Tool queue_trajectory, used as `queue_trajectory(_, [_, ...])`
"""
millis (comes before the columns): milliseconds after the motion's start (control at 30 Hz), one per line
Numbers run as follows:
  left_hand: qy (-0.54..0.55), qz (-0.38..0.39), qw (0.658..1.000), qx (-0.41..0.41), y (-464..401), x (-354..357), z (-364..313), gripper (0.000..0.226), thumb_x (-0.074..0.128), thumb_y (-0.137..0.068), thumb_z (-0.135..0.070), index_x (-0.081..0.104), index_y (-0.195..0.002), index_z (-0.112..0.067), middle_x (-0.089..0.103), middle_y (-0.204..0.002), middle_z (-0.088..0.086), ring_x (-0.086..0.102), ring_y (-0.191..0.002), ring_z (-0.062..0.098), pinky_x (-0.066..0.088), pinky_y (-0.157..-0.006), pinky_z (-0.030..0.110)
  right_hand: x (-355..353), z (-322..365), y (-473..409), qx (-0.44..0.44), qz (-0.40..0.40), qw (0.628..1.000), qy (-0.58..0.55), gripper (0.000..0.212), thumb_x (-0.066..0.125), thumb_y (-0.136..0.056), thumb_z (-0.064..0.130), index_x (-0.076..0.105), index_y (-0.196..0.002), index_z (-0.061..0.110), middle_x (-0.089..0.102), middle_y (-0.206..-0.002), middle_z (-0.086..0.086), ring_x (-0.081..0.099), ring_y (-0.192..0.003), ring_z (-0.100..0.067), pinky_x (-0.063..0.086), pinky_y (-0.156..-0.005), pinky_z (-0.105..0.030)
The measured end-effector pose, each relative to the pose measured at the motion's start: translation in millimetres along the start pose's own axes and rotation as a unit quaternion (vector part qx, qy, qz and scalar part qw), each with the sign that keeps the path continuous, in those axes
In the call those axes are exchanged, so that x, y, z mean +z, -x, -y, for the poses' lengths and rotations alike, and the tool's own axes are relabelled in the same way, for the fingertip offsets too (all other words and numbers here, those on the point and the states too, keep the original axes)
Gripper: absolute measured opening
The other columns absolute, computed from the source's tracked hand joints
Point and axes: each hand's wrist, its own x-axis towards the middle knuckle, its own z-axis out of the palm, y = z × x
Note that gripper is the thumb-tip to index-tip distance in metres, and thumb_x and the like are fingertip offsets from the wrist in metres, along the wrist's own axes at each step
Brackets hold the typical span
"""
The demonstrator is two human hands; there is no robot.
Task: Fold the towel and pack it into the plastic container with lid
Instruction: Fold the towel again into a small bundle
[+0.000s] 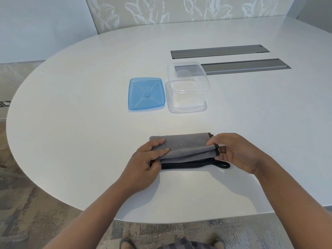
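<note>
You are in the folding step, near its end by the look of it. The grey towel (pixel 183 150) lies on the white table (pixel 71 123) as a narrow band of several layers, its dark trim and a hanging loop showing along the edge nearest you. Your left hand (pixel 145 166) has its grip on the left end, thumb and fingers curled over the top layer and pinching it. Your right hand (pixel 233 151) has its grip on the right end, fingertips pinching the upper layer by the dark corner seam, which is lifted slightly off the layers below.

Judging from that raised flap, the next move is to bring it across or down to make a packet compact enough for the box, then carry it forward. The clear plastic container (pixel 187 97) stands open, well beyond your grip and a little to the right of it. The blue lid (pixel 146 94) lies flat just beside the container, on its left, apart from it. Both wait untouched.

The table is rounded and glossy, with two grey cable hatches (pixel 242 66) set into it beyond the container, one partly behind it. A pale wall panel (pixel 179 11) with a leaf pattern stands behind the table, and patterned carpet (pixel 27 203) lies underfoot.
</note>
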Motion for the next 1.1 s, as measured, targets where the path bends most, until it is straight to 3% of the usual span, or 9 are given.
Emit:
queue_trajectory(133, [0.052,-0.006,0.998,-0.026,0.7,2.0,-1.1,0.032,0.06,-0.098,-0.045,0.083,-0.101,-0.023,0.053,-0.139,-0.035,0.042,-0.135,-0.012,0.031,-0.102,0.001,9.4,-5.3,2.7,-0.028,-0.086,0.987,0.13,0.027,0.085,-0.08,0.034,0.072,-0.08,0.011,0.069,-0.076,0.0,0.065,-0.068,-0.013,0.058,-0.072,-0.027])
queue_trajectory(233, [0.028,-0.049,0.998,-0.04,-3.2,7.8,-1.0,0.031,0.067,-0.098,-0.033,0.081,-0.076,-0.017,0.059,-0.123,-0.042,0.047,-0.128,-0.016,0.038,-0.098,0.006,11.0,-5.7,7.5,-0.022,-0.091,0.981,0.168,0.017,0.087,-0.08,0.028,0.073,-0.082,0.019,0.073,-0.072,0.001,0.066,-0.065,-0.012,0.054,-0.073,-0.031])
queue_trajectory(300, [0.02,-0.056,0.997,-0.04,-3.1,10.0,-0.8,0.01,0.077,-0.091,-0.022,0.083,-0.093,-0.03,0.059,-0.129,-0.033,0.047,-0.126,-0.017,0.035,-0.096,0.0,10.3,-3.7,11.2,-0.012,-0.082,0.982,0.172,0.016,0.088,-0.079,0.026,0.073,-0.086,0.023,0.075,-0.074,-0.001,0.065,-0.065,-0.012,0.049,-0.074,-0.032])
queue_trajectory(467, [-0.044,-0.012,0.998,-0.038,2.0,12.2,4.0,0.054,0.085,-0.082,-0.027,0.067,-0.132,-0.032,0.042,-0.149,-0.031,0.033,-0.138,-0.014,0.018,-0.106,-0.003,12.0,-0.2,14.2,-0.015,-0.074,0.983,0.17,0.02,0.085,-0.08,0.017,0.074,-0.091,0.03,0.073,-0.073,-0.001,0.058,-0.065,-0.017,0.043,-0.072,-0.035])
queue_trajectory(633, [-0.023,-0.042,0.999,-0.014,2.7,12.0,8.4,0.042,0.089,-0.079,-0.017,0.077,-0.118,-0.028,0.049,-0.14,-0.031,0.044,-0.133,-0.009,0.03,-0.105,0.002,12.0,-2.9,14.1,-0.009,-0.083,0.981,0.176,0.018,0.087,-0.079,0.016,0.075,-0.087,0.027,0.076,-0.076,-0.005,0.059,-0.062,-0.016,0.042,-0.069,-0.033])
queue_trajectory(800, [-0.05,-0.057,0.997,0.006,6.9,16.2,10.5,0.03,0.087,-0.081,-0.02,0.08,-0.108,-0.031,0.052,-0.135,-0.032,0.05,-0.129,0.005,0.04,-0.103,0.013,16.8,-7.6,7.0,-0.053,-0.103,0.961,0.252,0.018,0.078,-0.085,0.018,0.072,-0.072,0.028,0.065,-0.065,0.017,0.05,-0.049,-0.002,0.04,-0.055,-0.02])
queue_trajectory(933, [-0.155,-0.088,0.984,0.009,8.8,16.8,-1.4,0.03,0.065,-0.082,-0.063,0.078,-0.098,-0.041,0.055,-0.135,-0.032,0.032,-0.131,0.009,0.025,-0.105,0.03,27.3,-4.7,5.9,-0.114,-0.214,0.875,0.42,0.023,0.071,-0.089,0.044,0.067,-0.072,0.028,0.044,-0.135,0.014,0.056,-0.108,-0.01,0.041,-0.086,-0.033])
queue_trajectory(1000, [-0.2,-0.084,0.976,0.004,5.8,13.3,-12.1,0.031,0.054,-0.087,-0.066,0.076,-0.091,-0.044,0.055,-0.137,-0.03,0.029,-0.137,0.015,0.015,-0.104,0.031,40.8,2.1,7.7,-0.173,-0.248,0.806,0.509,0.017,0.063,-0.093,0.042,0.07,-0.088,0.028,0.04,-0.152,0.004,0.048,-0.126,-0.023,0.039,-0.096,-0.04])
queue_trajectory(1100, [-0.246,-0.096,0.963,0.051,-6.4,5.7,-32.5,0.027,0.051,-0.095,-0.052,0.075,-0.092,-0.041,0.059,-0.137,-0.019,0.035,-0.141,0.024,0.016,-0.104,0.032,64.7,15.3,7.0,-0.245,-0.231,0.766,0.548,0.032,0.053,-0.099,0.036,0.068,-0.124,0.023,0.04,-0.159,-0.005,0.037,-0.143,-0.027,0.026,-0.111,-0.044])
